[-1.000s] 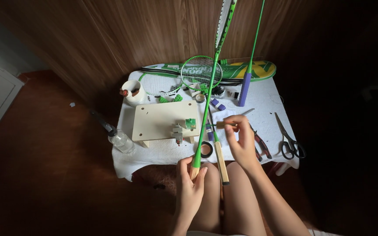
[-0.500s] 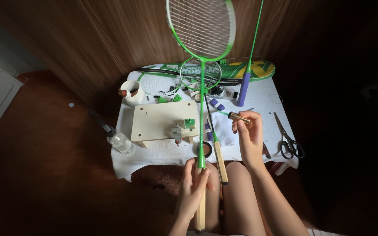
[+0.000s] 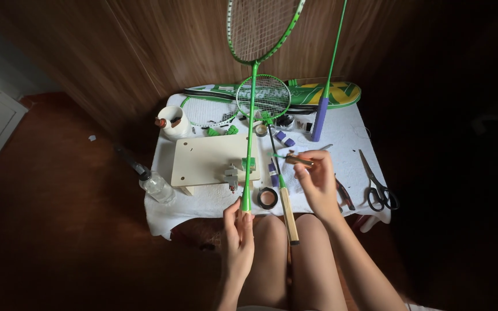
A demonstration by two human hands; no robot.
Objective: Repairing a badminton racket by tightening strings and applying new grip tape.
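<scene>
My left hand grips the lower end of a green badminton racket and holds it upright, its strung head near the top of the view. My right hand hovers over the white-covered table and pinches a small brown tool with a green strip at its tip. A second racket with a bare wooden handle lies on the table, sticking out over my knees. A roll of black tape sits by the upright racket's base.
A pale wooden board with a small metal clamp lies on the table. Scissors, a white cup, a clear bottle, more rackets and a green racket cover lie around. A wooden wall stands behind.
The green racket has swung from a tilt to upright, and my left hand has slid along its handle. My right hand stays over the table with the small tool.
</scene>
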